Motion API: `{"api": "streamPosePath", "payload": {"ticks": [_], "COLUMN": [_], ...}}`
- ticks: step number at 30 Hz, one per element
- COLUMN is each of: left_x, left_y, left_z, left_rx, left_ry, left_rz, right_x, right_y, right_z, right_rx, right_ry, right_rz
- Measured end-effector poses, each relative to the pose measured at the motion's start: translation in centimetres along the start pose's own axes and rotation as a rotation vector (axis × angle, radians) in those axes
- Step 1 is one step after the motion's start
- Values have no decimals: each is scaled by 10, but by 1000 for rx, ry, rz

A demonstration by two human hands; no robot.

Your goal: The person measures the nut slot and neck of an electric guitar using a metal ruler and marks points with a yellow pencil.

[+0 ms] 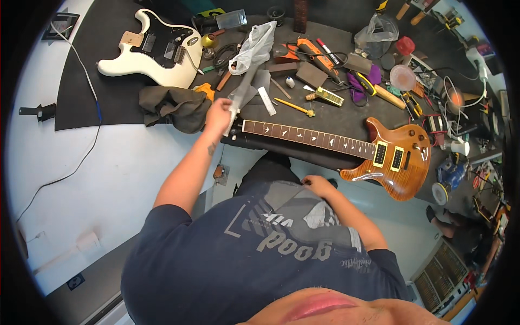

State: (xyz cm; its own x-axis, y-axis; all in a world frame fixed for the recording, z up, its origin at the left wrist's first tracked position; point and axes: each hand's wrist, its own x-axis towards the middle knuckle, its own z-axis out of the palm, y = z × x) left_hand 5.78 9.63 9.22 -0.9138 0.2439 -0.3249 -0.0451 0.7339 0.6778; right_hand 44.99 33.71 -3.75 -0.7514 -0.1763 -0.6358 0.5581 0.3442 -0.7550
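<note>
The amber guitar (379, 154) lies across the dark workbench (108, 103). The left hand (218, 116) grips its headstock end, fingers closed. The right hand (317, 185) rests closed against the shirt, below the neck. 1 clear plastic bag (253, 46) lies above the headstock.

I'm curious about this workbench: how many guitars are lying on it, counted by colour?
White guitar body, without a neck: 1
Amber guitar, its neck end under the left hand: 1
Total: 2
</note>
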Motion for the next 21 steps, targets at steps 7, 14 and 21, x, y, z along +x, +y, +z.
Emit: {"api": "streamPosePath", "payload": {"ticks": [7, 14, 21], "left_x": [56, 50, 40], "left_y": [10, 56, 73], "left_z": [-15, 53, 91], "left_rx": [533, 572, 879], "left_ry": [140, -131, -204], "left_rz": [167, 642, 603], "right_x": [81, 184, 213], "right_y": [114, 173, 157], "right_z": [61, 207, 271], "right_rx": [-168, -344, -96], "right_ry": [-10, -270, -325], "right_rz": [170, 348, 343]}}
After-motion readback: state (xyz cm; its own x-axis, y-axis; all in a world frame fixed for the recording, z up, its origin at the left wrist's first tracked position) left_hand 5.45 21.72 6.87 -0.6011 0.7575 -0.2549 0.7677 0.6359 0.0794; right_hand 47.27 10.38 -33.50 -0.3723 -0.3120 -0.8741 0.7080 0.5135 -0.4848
